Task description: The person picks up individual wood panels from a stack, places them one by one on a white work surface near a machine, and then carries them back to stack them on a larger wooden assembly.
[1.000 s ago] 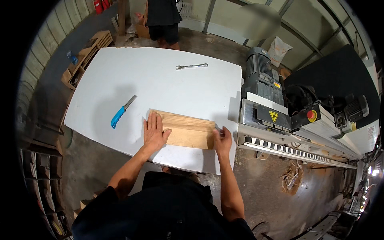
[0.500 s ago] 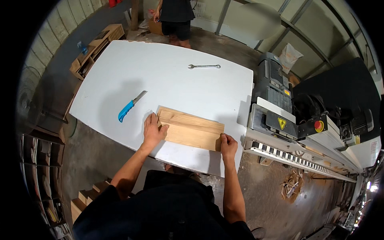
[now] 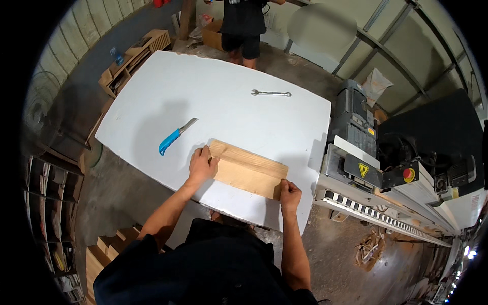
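Observation:
Two pale wooden strips, or one board with a lengthwise step, lie on the white tabletop [image 3: 152, 101] close to my body. The far strip [image 3: 249, 156] has darker grain; the near strip [image 3: 249, 184] is lighter and plainer. My left hand [image 3: 202, 165] holds the left end, its thumb near the wood's edge and the fingers bent beside it. At the right end, my right hand [image 3: 290, 195] pinches the near corner between thumb and curled fingers. Left of the wood lies a knife [image 3: 177, 136] with a blue handle. A metal wrench [image 3: 271, 93] rests farther back.
A grey motor and machine [image 3: 351, 114] with a red stop button [image 3: 408, 175] stand against the table's right side. Beyond the far edge stands another person [image 3: 244, 25]. Wooden shelving [image 3: 133, 56] is at the back left; wood scraps [image 3: 369, 249] litter the floor at right.
The whole view has shifted slightly, while both my hands stay at the wood's ends. Across the table, the other person's arms have lifted. The knife and wrench lie as before.

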A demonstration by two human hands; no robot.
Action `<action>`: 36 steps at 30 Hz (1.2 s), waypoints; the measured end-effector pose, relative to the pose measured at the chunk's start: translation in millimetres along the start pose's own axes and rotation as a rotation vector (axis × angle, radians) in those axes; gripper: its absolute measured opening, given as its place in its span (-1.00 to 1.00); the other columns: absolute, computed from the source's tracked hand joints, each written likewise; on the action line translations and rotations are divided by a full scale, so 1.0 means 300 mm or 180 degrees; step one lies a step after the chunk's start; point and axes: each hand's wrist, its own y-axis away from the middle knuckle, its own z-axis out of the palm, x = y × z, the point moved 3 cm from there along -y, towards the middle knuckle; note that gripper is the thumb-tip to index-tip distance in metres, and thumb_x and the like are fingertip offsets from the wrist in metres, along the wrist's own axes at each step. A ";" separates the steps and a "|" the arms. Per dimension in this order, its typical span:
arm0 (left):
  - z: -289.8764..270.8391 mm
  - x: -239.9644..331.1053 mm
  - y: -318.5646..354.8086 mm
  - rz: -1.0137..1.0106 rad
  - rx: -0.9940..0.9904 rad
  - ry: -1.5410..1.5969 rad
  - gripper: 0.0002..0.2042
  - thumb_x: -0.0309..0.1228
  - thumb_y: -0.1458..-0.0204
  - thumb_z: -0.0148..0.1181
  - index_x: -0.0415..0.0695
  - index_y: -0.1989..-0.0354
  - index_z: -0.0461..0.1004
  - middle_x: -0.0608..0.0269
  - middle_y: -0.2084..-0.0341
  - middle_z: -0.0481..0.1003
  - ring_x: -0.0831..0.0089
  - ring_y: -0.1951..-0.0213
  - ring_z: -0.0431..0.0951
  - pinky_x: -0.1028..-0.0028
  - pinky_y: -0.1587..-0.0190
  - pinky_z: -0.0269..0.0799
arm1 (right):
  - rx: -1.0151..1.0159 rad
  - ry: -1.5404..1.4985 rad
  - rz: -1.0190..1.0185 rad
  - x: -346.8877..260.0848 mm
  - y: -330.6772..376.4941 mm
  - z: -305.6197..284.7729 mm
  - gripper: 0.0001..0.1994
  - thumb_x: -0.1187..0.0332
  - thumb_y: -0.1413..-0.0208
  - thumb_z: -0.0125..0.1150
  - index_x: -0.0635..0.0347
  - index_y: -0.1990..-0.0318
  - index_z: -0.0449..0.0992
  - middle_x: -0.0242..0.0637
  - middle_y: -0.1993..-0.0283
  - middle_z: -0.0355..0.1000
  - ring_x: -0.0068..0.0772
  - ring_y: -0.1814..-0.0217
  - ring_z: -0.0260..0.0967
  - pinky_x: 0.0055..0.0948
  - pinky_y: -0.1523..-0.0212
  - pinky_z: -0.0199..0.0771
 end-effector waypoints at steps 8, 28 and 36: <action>0.288 0.407 0.191 0.2027 -0.1470 -0.0277 -0.35 -0.13 -0.08 0.03 -0.37 -0.23 0.10 -0.15 -0.29 -0.03 0.07 -0.37 -0.20 0.11 -0.36 -0.35 | 0.0055 0.0836 -0.0710 -0.019 0.011 0.067 -0.54 0.26 -0.08 0.17 0.45 -0.04 0.37 0.07 0.09 0.42 -0.11 0.13 0.45 -0.34 0.14 0.45; 0.047 0.088 0.041 0.0804 -0.0351 -0.0811 -0.32 -0.10 -0.04 0.06 -0.36 -0.21 0.12 -0.29 -0.26 -0.03 -0.11 -0.31 -0.06 0.11 -0.28 -0.05 | -0.0278 -0.0585 0.0457 0.001 -0.057 -0.012 -0.63 0.15 -0.06 0.26 0.38 0.26 0.56 -0.39 0.47 0.43 -0.65 0.46 0.25 -0.59 0.43 0.26; 0.034 0.090 0.045 0.0702 -0.0423 -0.0725 -0.31 -0.13 -0.02 0.09 -0.36 -0.24 0.09 -0.26 -0.29 -0.09 -0.11 -0.32 -0.10 0.13 -0.29 -0.09 | 0.0081 -0.1594 0.0324 -0.054 -0.106 -0.051 -0.61 0.01 -0.08 0.21 0.20 0.49 0.48 -0.47 0.56 0.38 -0.57 0.50 0.27 -0.58 0.42 0.29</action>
